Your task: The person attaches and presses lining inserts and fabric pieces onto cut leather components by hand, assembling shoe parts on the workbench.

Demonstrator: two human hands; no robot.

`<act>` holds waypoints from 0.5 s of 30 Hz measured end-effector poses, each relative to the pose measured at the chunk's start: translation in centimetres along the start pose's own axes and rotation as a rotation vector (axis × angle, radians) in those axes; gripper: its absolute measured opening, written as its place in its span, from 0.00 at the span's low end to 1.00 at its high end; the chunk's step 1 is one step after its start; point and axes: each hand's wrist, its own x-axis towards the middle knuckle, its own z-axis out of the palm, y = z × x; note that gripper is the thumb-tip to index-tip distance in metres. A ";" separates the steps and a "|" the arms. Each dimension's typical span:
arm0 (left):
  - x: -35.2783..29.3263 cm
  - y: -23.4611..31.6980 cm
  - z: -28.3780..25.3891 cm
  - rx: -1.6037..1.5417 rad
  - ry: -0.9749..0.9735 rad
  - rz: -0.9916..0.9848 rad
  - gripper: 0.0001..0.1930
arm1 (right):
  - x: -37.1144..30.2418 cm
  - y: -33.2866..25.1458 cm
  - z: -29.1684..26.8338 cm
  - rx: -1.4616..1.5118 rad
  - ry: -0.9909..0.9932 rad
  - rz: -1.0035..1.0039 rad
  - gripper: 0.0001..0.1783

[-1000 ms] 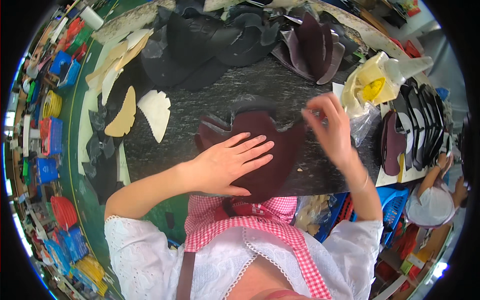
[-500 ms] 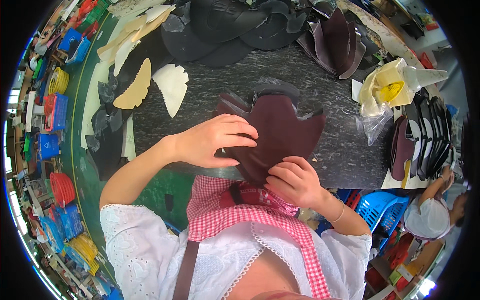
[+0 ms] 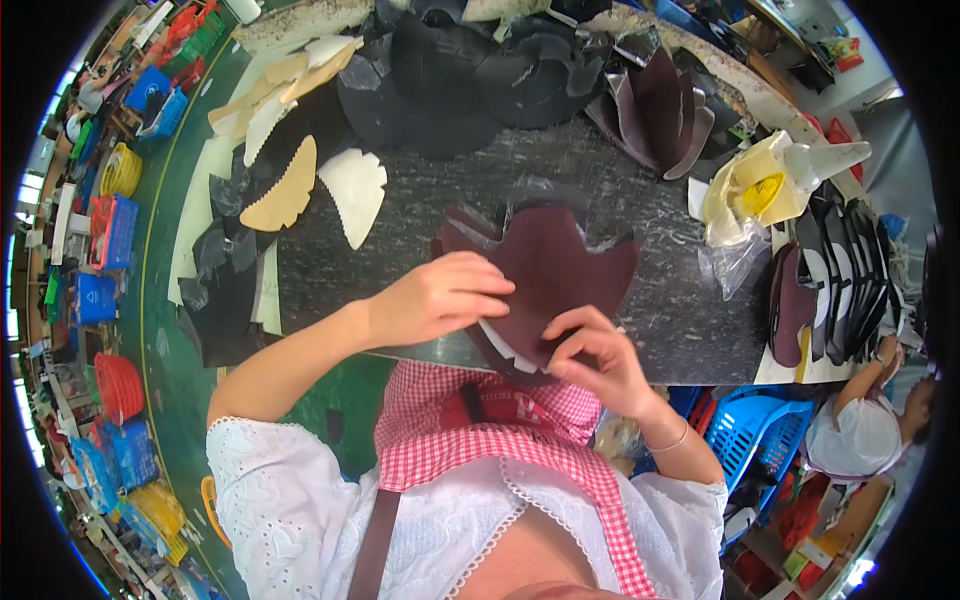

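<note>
A maroon shoe-upper piece lies in front of me at the table's near edge, with black material and clear film along its far side. Under its near edge shows a white notched strip. My left hand is closed on the piece's left edge, fingers bent together over the maroon surface. At the near right edge, my right hand is curled, its thumb and forefinger gripping the rim. Further left lie a beige serrated piece and a white serrated piece.
Black cut pieces heap along the far side, beside a stack of maroon pieces. On the right are a yellowish glue container and a row of black uppers. A blue basket and another person are beyond.
The near edge of the maroon piece has been opened up, showing the white notched strip. My right hand has shifted its fingers along that edge. The view has tilted slightly.
</note>
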 end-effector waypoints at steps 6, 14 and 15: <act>-0.1 0.7 -1.9 0.056 -0.244 0.096 0.17 | 1.0 -1.4 -1.3 -0.298 -0.433 -0.184 0.05; 10.4 -11.0 -7.5 0.583 0.190 -0.233 0.40 | 16.3 -0.5 -10.3 -1.121 0.111 -0.436 0.18; 11.3 -12.2 -7.2 0.596 0.198 -0.232 0.40 | 18.8 0.2 -10.4 -1.244 0.141 -0.567 0.19</act>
